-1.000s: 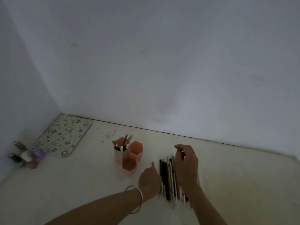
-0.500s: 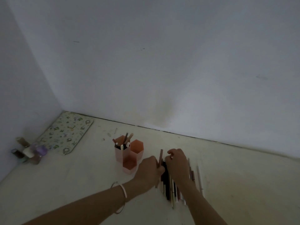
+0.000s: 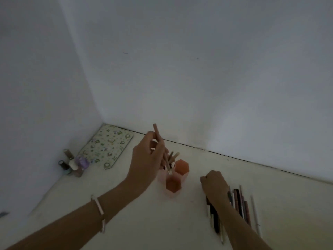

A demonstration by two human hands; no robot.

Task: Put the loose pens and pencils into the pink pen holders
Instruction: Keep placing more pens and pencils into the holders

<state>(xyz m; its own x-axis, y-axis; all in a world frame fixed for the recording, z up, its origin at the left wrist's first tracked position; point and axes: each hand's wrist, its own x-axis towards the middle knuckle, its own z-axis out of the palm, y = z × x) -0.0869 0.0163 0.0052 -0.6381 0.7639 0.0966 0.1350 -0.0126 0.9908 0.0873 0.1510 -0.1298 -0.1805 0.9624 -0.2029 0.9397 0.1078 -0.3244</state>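
A left hand [image 3: 146,159] is pinching a brown pencil [image 3: 161,145] above the pink pen holders [image 3: 173,179] while the right hand [image 3: 214,183], fingers curled, is resting on loose pens [image 3: 239,202].

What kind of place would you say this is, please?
Probably a home desk or shelf set in a wall corner: pink pen holders, a row of loose pens, small bottles and a patterned mat by the wall.

Loose pens [image 3: 239,201]: part hidden under right hand [image 3: 214,184] and forearm. Rear pink holder [image 3: 162,175]: mostly masked by left hand [image 3: 146,159]. Both forearms: cut by bottom edge.
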